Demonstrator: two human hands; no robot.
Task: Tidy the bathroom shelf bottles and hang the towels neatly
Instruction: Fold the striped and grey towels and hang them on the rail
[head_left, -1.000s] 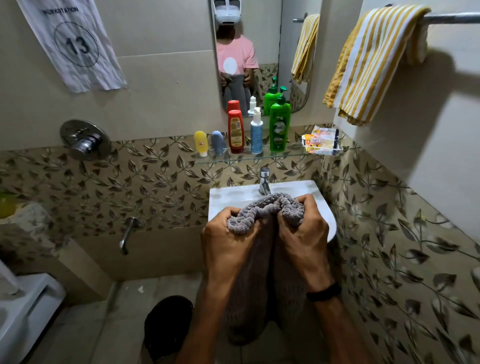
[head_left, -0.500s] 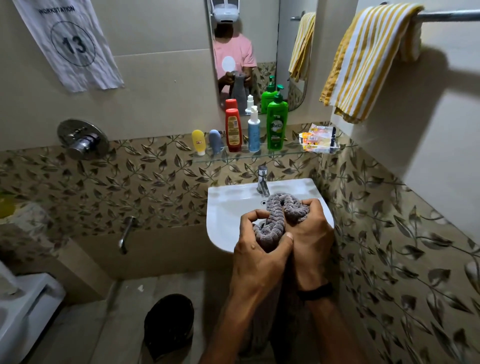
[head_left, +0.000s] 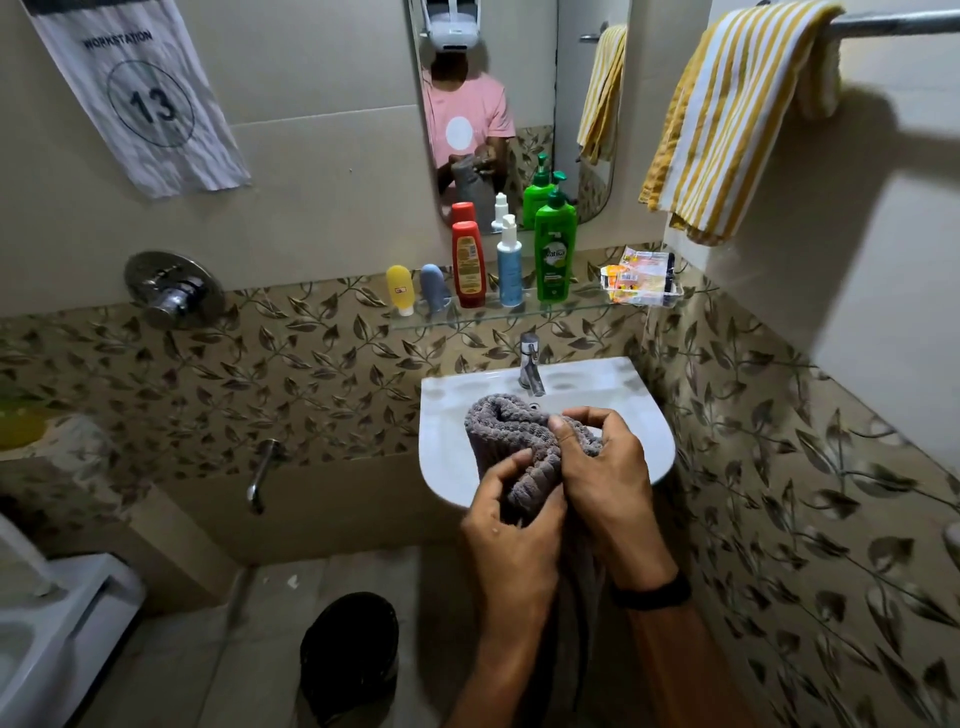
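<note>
I hold a grey ribbed towel (head_left: 506, 434) bunched up over the white sink (head_left: 441, 415). My left hand (head_left: 511, 525) grips its lower fold and my right hand (head_left: 605, 467) pinches its upper edge; the rest hangs down between my forearms. A yellow-striped towel (head_left: 727, 114) is draped over the rail (head_left: 904, 21) at the upper right. On the glass shelf (head_left: 587, 306) stand a yellow tube (head_left: 400, 288), a grey tube (head_left: 434, 286), a red bottle (head_left: 467, 262), a white-blue pump bottle (head_left: 509, 265) and a green pump bottle (head_left: 555, 249).
A packet of sachets (head_left: 641, 275) lies at the shelf's right end. A tap (head_left: 530, 364) rises behind the sink, under a mirror (head_left: 498, 104). A black bin (head_left: 350, 654) stands on the floor, a shower valve (head_left: 174, 291) and spout (head_left: 262, 473) are on the left wall.
My hands with the grey towel have dropped lower over the sink. My left hand slid under the bunch and my right hand changed from a fist grip to a pinch.
</note>
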